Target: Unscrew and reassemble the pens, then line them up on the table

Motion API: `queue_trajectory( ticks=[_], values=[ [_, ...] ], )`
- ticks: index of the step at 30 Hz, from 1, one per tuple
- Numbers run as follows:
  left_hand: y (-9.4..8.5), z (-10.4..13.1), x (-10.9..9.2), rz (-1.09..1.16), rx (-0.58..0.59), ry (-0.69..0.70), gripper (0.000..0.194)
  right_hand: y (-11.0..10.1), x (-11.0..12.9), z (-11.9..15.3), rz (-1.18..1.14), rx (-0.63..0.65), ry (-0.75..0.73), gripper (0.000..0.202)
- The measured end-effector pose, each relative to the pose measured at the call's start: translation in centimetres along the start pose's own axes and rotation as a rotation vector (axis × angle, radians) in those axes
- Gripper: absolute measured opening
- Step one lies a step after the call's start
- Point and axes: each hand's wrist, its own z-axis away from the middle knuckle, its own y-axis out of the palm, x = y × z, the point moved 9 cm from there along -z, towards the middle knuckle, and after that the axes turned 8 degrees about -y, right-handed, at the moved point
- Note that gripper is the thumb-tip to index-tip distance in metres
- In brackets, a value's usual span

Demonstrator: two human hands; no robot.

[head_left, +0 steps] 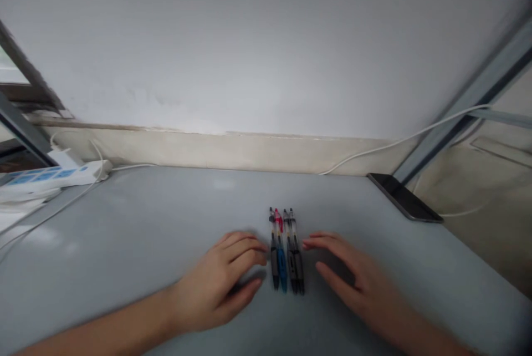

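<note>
Several pens lie side by side on the grey table, their tips toward me or away I cannot tell. At the left of the row is a dark pen (275, 262), and beside it one with a blue grip (282, 267) and a pink-red clip. Two more dark pens (296, 267) lie close together on the right. My left hand (228, 278) rests just left of the row, fingers bent and thumb apart, holding nothing. On the other side my right hand (347, 270) is open, its fingertips close to the rightmost pen.
A white power strip (89, 173) with blue sockets and cables sits at the table's left edge. At the far right edge lies a black phone or tablet (403, 198). A white cable (374, 149) runs along the wall (249, 67) behind the grey table (145, 223).
</note>
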Motion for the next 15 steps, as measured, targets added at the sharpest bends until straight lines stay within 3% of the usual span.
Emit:
queue_trajectory(
  ticks=[3, 7, 11, 15],
  values=[
    [-0.6, 0.1, 0.2, 0.069, -0.059, 0.013, 0.036, -0.2, 0.1, 0.0, -0.022, -0.008, 0.003, 0.028],
    [-3.0, 1.1, 0.7, 0.202, -0.27, 0.043, 0.049, -0.4, -0.3, 0.1, -0.053, -0.037, 0.031, 0.028],
    [-5.2, 2.5, 1.7, 0.209, -0.491, -0.016, 0.032, -1.1, -1.1, 0.3, -0.09, -0.059, 0.089, 0.032],
    [-6.2, 3.1, 1.9, 0.193, -0.593, -0.094, 0.024, -1.4, -1.7, 0.3, -0.146, -0.033, 0.152, 0.029]
  ],
)
